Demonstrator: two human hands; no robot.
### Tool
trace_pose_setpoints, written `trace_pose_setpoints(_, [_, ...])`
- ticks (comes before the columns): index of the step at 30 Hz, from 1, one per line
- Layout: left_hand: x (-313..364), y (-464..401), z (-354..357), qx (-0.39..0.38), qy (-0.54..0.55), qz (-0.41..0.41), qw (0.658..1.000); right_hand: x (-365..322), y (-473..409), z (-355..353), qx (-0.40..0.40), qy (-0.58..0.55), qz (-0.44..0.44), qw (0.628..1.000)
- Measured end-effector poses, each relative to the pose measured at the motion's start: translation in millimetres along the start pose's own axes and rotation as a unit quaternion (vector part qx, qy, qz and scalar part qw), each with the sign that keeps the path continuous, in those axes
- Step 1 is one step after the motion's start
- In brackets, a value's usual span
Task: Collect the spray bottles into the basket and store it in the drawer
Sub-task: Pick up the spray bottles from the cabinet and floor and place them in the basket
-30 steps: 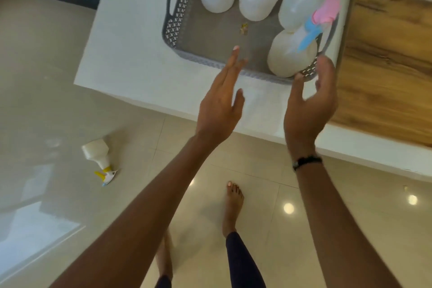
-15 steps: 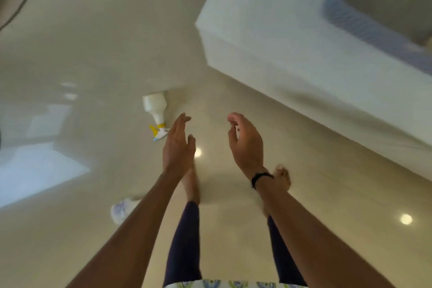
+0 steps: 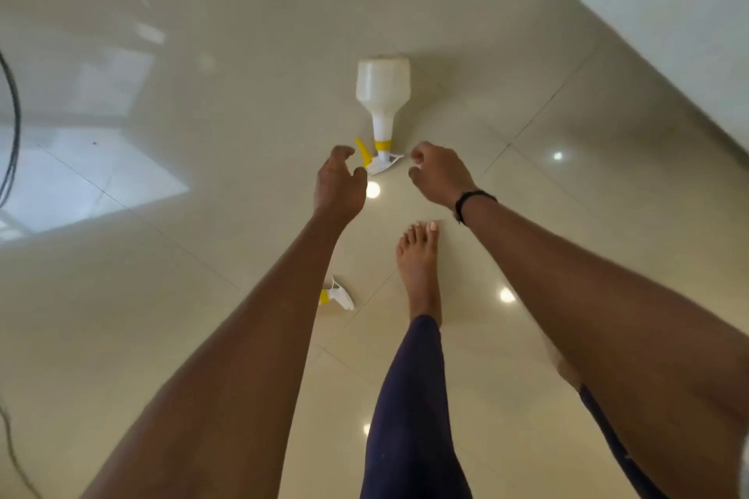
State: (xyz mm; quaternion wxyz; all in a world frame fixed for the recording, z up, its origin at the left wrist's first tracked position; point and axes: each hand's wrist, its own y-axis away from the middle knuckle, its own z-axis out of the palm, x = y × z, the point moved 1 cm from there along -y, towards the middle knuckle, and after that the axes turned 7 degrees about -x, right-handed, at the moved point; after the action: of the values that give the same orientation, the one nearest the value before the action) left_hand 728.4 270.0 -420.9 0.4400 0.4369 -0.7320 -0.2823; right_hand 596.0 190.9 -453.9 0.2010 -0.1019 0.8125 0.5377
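A spray bottle [image 3: 382,93] lies on the floor [image 3: 202,296] just beyond both empty hands.

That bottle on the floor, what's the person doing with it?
The person is bending toward a white spray bottle with a yellow trigger, which lies on its side on the shiny tiled floor. The left hand and right hand reach for its nozzle end, fingers curled, not gripping it yet. Both hands are empty. A second sprayer head peeks out behind the left arm, nearer the bare foot.
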Motion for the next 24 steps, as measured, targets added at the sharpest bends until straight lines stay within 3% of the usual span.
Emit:
trace_pose_setpoints(5, [1, -59, 26, -0.002, 0.097, -0.035, 0.995, 1, -56, 16, 0.005, -0.094, 0.024, 0.995])
trace_pose_setpoints(11, [6, -102, 47, -0.047, 0.082, -0.04, 0.995, 0, -82, 21, -0.036, -0.243, 0.008, 0.969])
trace_pose_setpoints(15, [15, -110, 52, -0.037, 0.083, -0.044, 0.995, 5, -79, 18, -0.074, -0.32, 0.006, 0.944])
trace_pose_setpoints(20, [24, -101, 54, -0.065, 0.077, -0.056, 0.993, 13, -52, 7, -0.028, -0.345, -0.028, 0.938])
trace_pose_setpoints(24, [39, -69, 51, -0.121, 0.163, -0.081, 0.976, 25, -19, -17, -0.007, -0.313, -0.057, 0.948])
